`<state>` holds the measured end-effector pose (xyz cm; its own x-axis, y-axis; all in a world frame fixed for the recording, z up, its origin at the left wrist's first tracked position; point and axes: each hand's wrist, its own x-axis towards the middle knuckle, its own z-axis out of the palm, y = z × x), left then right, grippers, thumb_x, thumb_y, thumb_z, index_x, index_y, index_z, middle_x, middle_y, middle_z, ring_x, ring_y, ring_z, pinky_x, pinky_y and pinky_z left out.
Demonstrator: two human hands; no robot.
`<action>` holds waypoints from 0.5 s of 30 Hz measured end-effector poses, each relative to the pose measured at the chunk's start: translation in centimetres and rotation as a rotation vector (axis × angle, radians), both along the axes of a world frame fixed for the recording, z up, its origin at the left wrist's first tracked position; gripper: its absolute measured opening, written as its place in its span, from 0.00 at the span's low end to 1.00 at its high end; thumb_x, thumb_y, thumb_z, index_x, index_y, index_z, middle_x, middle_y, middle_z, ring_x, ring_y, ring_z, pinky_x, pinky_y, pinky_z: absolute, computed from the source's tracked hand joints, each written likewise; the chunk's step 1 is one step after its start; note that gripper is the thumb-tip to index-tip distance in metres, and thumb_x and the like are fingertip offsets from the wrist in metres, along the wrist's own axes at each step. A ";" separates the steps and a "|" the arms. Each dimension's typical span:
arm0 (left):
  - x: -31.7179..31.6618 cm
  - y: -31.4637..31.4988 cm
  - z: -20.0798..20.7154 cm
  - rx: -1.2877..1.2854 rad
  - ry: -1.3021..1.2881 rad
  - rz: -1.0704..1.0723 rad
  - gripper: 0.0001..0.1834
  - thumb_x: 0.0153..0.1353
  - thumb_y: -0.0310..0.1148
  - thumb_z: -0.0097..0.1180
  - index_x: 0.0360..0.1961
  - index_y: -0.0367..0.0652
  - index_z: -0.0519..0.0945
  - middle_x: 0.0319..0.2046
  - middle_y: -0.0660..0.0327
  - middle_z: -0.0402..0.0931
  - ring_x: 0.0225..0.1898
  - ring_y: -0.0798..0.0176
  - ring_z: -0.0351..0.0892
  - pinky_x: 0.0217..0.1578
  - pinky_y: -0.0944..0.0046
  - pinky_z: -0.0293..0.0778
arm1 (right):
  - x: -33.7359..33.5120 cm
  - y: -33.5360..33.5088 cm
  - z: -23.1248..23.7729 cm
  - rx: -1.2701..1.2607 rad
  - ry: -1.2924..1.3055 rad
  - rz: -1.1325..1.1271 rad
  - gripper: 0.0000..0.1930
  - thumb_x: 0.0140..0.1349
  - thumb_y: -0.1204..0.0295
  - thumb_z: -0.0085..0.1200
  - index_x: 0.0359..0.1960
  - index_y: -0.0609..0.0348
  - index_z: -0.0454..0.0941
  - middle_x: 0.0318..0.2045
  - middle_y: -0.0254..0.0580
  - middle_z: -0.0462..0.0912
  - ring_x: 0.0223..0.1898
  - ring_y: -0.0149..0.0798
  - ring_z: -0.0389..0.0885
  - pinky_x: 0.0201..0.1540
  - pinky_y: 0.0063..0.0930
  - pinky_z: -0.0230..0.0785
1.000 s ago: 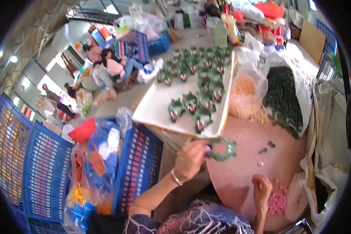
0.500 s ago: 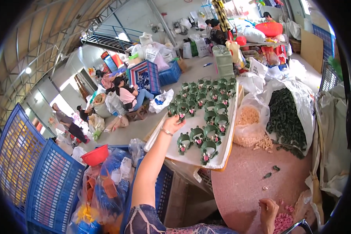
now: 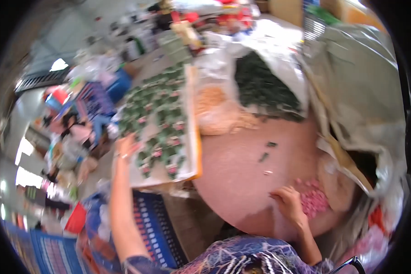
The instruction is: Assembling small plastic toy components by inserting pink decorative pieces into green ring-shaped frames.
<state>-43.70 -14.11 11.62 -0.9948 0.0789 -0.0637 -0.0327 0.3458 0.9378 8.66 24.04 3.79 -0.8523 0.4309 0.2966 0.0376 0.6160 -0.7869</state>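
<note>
My left hand (image 3: pixel 129 145) reaches over the left side of a white tray (image 3: pixel 144 180), beside rows of small green ring-shaped pieces (image 3: pixel 162 134) with pink bits on them. Motion smears its fingers, so whether it holds one is unclear. My right hand (image 3: pixel 287 200) is at the near part of a round pinkish table (image 3: pixel 233 182), its fingers bent together. Anything pinched there is too blurred to make out. Next to it lies a heap of small pink pieces (image 3: pixel 313 201). Two small dark green pieces (image 3: pixel 265 157) and a tiny pale piece (image 3: pixel 268 172) lie farther in.
Behind the table stand a clear bag of beige pieces (image 3: pixel 212 102) and a white sack of dark green pieces (image 3: pixel 265 86). Large grey-beige sacking (image 3: pixel 356 86) hangs at the right. Blue crates (image 3: pixel 155 223) and a red basin (image 3: pixel 76 218) are at the lower left. Other people sit farther back.
The view has swung right, so the tray and both hands appear farther left. The picture has become blurred. My left hand is now nearer the tray's left edge.
</note>
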 end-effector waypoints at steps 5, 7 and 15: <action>2.7 -1.0 5.0 -0.530 0.493 0.154 0.17 0.65 0.42 0.59 0.42 0.38 0.85 0.23 0.59 0.82 0.20 0.69 0.80 0.19 0.70 0.75 | 0.3 0.6 0.1 0.047 -0.050 0.048 0.05 0.57 0.76 0.59 0.35 0.53 0.83 0.33 0.38 0.85 0.38 0.43 0.83 0.46 0.41 0.70; 8.6 2.2 7.4 -0.249 0.714 0.115 0.16 0.68 0.36 0.56 0.51 0.36 0.81 0.34 0.58 0.82 0.31 0.71 0.80 0.29 0.70 0.77 | 0.8 1.0 0.8 0.088 -0.005 0.032 0.06 0.57 0.76 0.59 0.36 0.54 0.83 0.34 0.39 0.85 0.40 0.43 0.83 0.48 0.41 0.69; 34.5 12.7 -5.3 -0.497 1.313 -0.561 0.12 0.59 0.25 0.63 0.46 0.40 0.82 0.36 0.55 0.81 0.35 0.53 0.81 0.38 0.53 0.78 | 0.9 6.0 2.1 0.204 -0.049 -0.223 0.15 0.54 0.76 0.59 0.46 0.60 0.79 0.51 0.51 0.79 0.53 0.55 0.76 0.55 0.43 0.68</action>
